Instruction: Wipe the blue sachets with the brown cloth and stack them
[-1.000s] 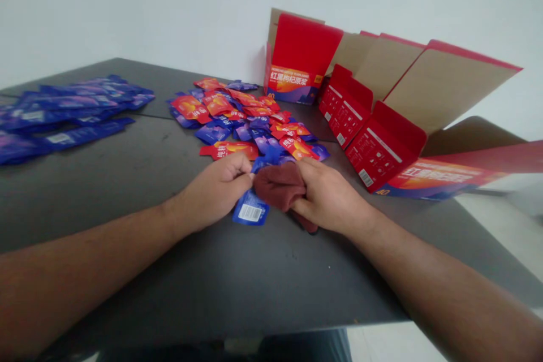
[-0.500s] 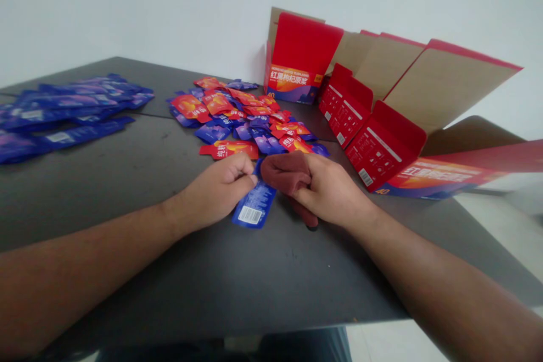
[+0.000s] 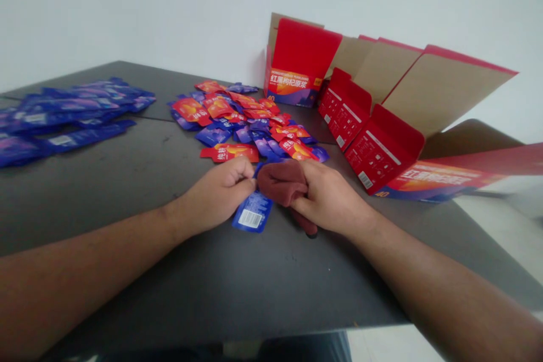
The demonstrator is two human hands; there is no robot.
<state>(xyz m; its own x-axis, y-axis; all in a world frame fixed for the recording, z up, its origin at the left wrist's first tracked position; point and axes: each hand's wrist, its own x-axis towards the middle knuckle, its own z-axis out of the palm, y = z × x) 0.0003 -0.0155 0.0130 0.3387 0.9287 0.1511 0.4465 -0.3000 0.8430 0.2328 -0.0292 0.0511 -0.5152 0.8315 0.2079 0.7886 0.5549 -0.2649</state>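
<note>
My left hand [image 3: 227,189] pinches the upper edge of a blue sachet [image 3: 253,214], whose printed back with a white barcode faces up. My right hand [image 3: 331,195] is closed around a bunched brown cloth [image 3: 282,181] and presses it over the upper part of that sachet. A loose end of the cloth hangs below the right hand, with a small dark spot at its tip. Just beyond my hands lies a heap of red sachets [image 3: 233,152] and blue sachets [image 3: 212,134]. The cloth hides part of the sachet.
A stack of blue sachets [image 3: 76,103] lies on the left of the dark table [image 3: 203,288]. At the right stand several open red cartons [image 3: 384,144] with raised flaps, one carton [image 3: 292,85] facing me near the wall. The table's front edge is close to me.
The cloth in my right hand has shifted slightly left and down across the sachet, covering more of it. My left hand keeps its pinch in nearly the same place.
</note>
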